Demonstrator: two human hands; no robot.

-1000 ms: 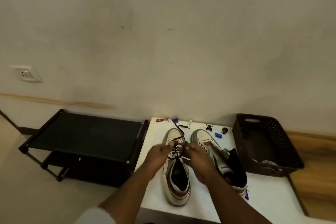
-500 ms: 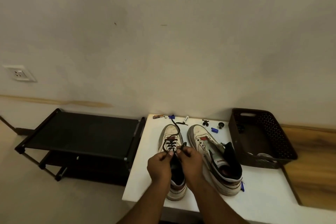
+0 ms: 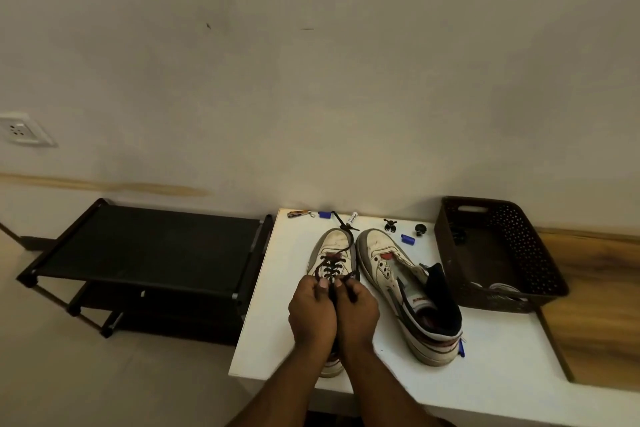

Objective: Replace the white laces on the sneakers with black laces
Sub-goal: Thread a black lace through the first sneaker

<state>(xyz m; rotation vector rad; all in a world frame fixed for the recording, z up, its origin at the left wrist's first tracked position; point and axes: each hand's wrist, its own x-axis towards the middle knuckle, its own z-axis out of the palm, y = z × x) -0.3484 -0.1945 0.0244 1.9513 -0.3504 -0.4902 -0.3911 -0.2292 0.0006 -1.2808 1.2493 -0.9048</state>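
Two worn white sneakers are seen side by side on the white tabletop [image 3: 512, 350], toes toward its far edge at the wall. The left sneaker [image 3: 333, 246] is partly threaded with a black lace [image 3: 330, 265] that is crossed over its front eyelets, while one loose end is trailed over the toe toward the far edge. The left hand [image 3: 311, 310] and the right hand [image 3: 358, 312] are pressed together over the middle of this sneaker, and the lace is pinched in the curled fingers [image 3: 323, 284] of each; the heel is hidden beneath the wrists at the near edge. Compared with the earlier frames, the hands are drawn closer together and nearer to the near edge, and the lace is pulled more tightly across the eyelets. The right sneaker [image 3: 398, 281] is left unlaced, its tongue open and a dark sock [image 3: 445, 302] tucked into its collar; it is unchanged in place. Along the far edge, small items are scattered: a blue cap [image 3: 324, 214], a small white tube [image 3: 353, 217], two black knobs [image 3: 420, 229] and a blue piece [image 3: 408, 239]. A dark perforated basket [image 3: 519, 239] is set at the far right corner, and a black shoe rack [image 3: 149, 246] is stood beside the left edge, both as before.
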